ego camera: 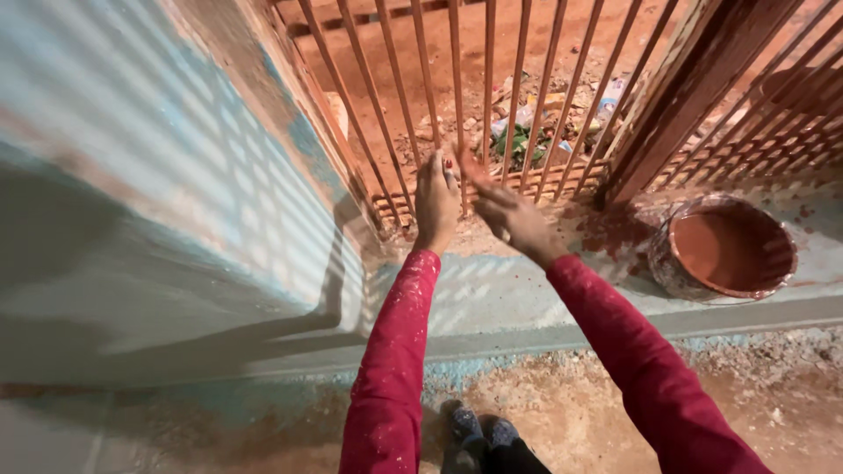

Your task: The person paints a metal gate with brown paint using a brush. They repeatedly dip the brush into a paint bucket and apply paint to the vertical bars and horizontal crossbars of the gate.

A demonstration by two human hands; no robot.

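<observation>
Railing bar (460, 132): reddish-brown, upright, in a barred grille above a pale blue ledge (492, 290). Touched low down by left hand (436, 200) and right hand (512, 215); fingers extended, each grip apart, nothing clasped. Paint bowl (724, 246): on ledge, right, well apart.

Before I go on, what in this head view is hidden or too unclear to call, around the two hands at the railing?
- Left hand: back faces the camera, so its palm and any grip are hidden.
- Right hand: fingertips blur against the railing bars; contact with a bar or a held tool cannot be told.
- Paint bowl: depth of the reddish paint unreadable.
- Litter beyond the bars: too small to identify.
- Feet: cut off by the bottom edge.
</observation>
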